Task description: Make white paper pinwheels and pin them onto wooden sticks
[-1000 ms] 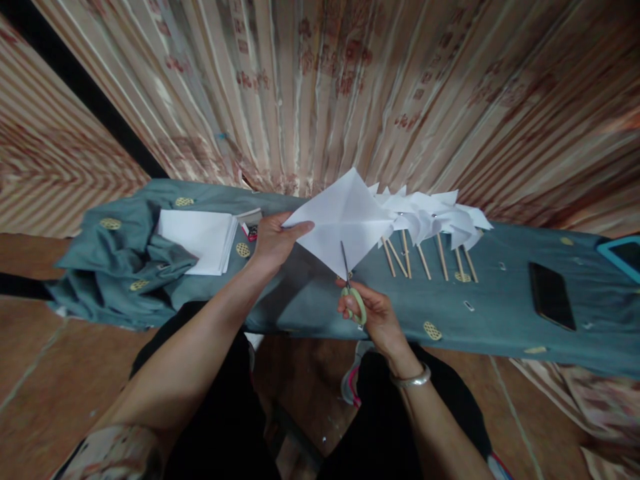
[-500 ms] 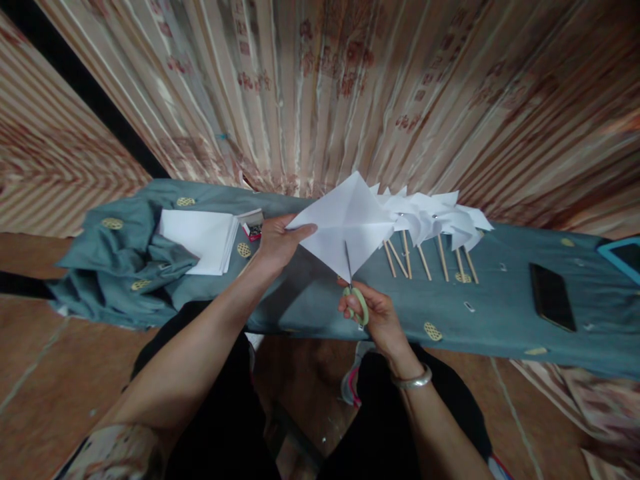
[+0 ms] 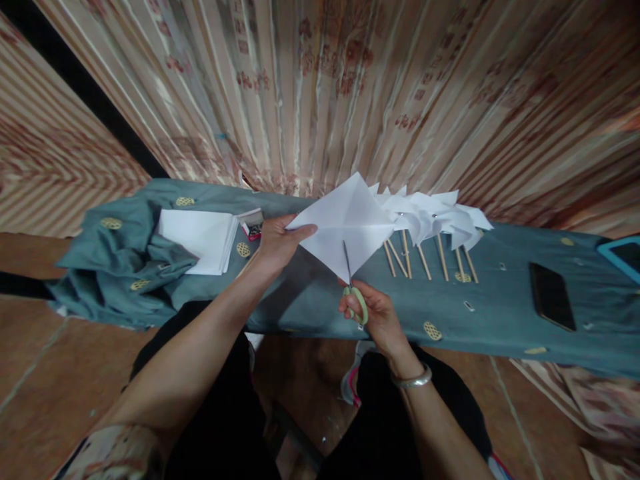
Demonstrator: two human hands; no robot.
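While the left hand (image 3: 281,245) pinches the paper (image 3: 345,212) by its left corner above the worktop (image 3: 310,300), the right hand (image 3: 377,310) grips the scissors (image 3: 363,307) at its near corner; taut paper and a straight line towards its middle should cut cleanest

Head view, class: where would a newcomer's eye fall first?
Likely the white sheet at centre, its left corner in the left grip. Next, the scissors in the right grip, at the sheet's lower corner; then white pinwheels on sticks, on the cloth to the right.
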